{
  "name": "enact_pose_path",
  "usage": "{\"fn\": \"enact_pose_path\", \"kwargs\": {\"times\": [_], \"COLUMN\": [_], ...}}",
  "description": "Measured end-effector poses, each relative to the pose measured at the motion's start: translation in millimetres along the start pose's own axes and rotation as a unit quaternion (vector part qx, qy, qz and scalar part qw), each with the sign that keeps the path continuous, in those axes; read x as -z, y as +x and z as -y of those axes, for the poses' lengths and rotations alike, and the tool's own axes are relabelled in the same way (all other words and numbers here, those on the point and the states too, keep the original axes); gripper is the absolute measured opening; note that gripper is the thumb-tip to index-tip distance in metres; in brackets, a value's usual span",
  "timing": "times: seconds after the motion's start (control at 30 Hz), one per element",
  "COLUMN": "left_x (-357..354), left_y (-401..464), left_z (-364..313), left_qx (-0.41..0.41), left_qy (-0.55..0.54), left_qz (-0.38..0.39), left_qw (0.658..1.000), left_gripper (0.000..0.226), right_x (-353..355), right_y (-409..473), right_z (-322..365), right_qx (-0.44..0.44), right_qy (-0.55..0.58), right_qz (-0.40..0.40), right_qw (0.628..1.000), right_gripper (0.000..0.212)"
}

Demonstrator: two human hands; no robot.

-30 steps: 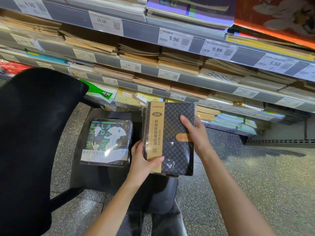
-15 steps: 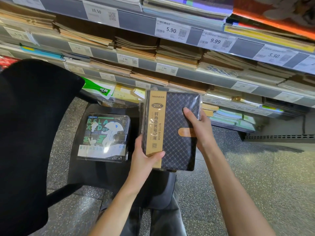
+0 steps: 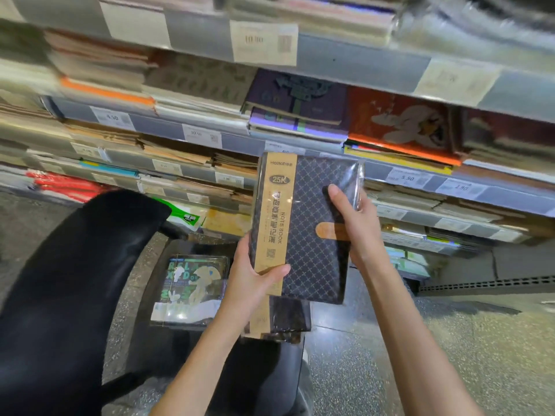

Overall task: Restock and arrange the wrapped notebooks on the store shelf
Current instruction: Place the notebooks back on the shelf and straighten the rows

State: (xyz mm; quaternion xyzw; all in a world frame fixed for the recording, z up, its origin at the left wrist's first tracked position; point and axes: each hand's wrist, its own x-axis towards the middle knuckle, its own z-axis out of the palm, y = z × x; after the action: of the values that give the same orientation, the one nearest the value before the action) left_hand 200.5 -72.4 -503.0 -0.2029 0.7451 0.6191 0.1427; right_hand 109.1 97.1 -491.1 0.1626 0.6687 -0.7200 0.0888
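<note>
Tiered grey metal store shelves [image 3: 354, 60], blurred in my feed, fill the upper frame with flat stacks of notebooks behind white price tags [image 3: 263, 42]. A black chair back [image 3: 69, 283] looms at lower left above the speckled grey floor [image 3: 486, 349], and its dark seat [image 3: 168, 340] carries a clear-wrapped notebook with a green and white cartoon cover [image 3: 189, 288]. In front of the shelves I hold up a plastic-wrapped black notebook with a gold diamond pattern and a tan paper band printed "25K NOTE BOOK" [image 3: 309, 229], upright and tilted slightly, its top edge level with the shelf rail that bears the 5.50 tag [image 3: 407, 178]. My left hand [image 3: 250, 280] grips its lower left corner, thumb pressed across the band. My right hand [image 3: 357, 223] clasps its right edge, thumb lying on the cover, the remaining fingers hidden behind. Just below, near my left wrist, more wrapped black notebooks with the same tan band [image 3: 276, 322] lie stacked over the seat's front edge.
</note>
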Motion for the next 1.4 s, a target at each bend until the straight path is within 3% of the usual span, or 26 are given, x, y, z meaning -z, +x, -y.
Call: {"fn": "enact_pose_path", "kwargs": {"times": [0.13, 0.23, 0.43, 0.67, 0.73, 0.8, 0.9, 1.0, 1.03, 1.13, 1.2, 1.4], "left_x": [9, 16, 32, 40, 39, 37, 32, 22, 17, 3, -4, -17], "left_y": [-15, -31, -70, -120, -130, -137, -144, -145, -142, -135, -133, -127], "left_z": [-63, -113, -206, -319, -343, -366, -400, -432, -441, -459, -467, -479], "left_qx": [-0.062, -0.099, -0.165, -0.26, -0.291, -0.322, -0.35, -0.395, -0.405, -0.44, -0.462, -0.511], "left_qy": [0.009, 0.008, 0.038, 0.025, 0.023, 0.024, 0.03, 0.02, 0.011, -0.01, -0.007, 0.022], "left_qz": [0.0, 0.003, -0.003, 0.003, 0.01, 0.01, 0.013, 0.026, 0.028, 0.029, 0.038, 0.055], "left_qw": [0.998, 0.995, 0.985, 0.965, 0.956, 0.946, 0.936, 0.918, 0.914, 0.898, 0.886, 0.858], "left_gripper": [0.073, 0.073, 0.087, 0.086, 0.083, 0.085, 0.088, 0.075, 0.083, 0.097, 0.088, 0.057], "right_x": [-3, -1, 5, 14, 21, 28, 41, 56, 60, 73, 81, 100], "right_y": [-12, -31, -82, -126, -131, -135, -137, -132, -128, -119, -116, -101], "right_z": [74, 130, 233, 351, 376, 400, 434, 471, 483, 511, 520, 543], "right_qx": [0.061, 0.115, 0.204, 0.287, 0.306, 0.323, 0.321, 0.318, 0.316, 0.302, 0.278, 0.241], "right_qy": [0.002, 0.005, 0.025, 0.047, 0.045, 0.044, 0.066, 0.067, 0.054, 0.023, 0.022, 0.004], "right_qz": [-0.009, -0.006, 0.031, 0.014, -0.008, -0.028, -0.043, -0.051, -0.06, -0.105, -0.121, -0.137], "right_qw": [0.998, 0.993, 0.978, 0.957, 0.951, 0.945, 0.944, 0.944, 0.945, 0.947, 0.953, 0.961], "right_gripper": [0.042, 0.028, 0.033, 0.032, 0.037, 0.057, 0.062, 0.061, 0.061, 0.034, 0.026, 0.041]}}
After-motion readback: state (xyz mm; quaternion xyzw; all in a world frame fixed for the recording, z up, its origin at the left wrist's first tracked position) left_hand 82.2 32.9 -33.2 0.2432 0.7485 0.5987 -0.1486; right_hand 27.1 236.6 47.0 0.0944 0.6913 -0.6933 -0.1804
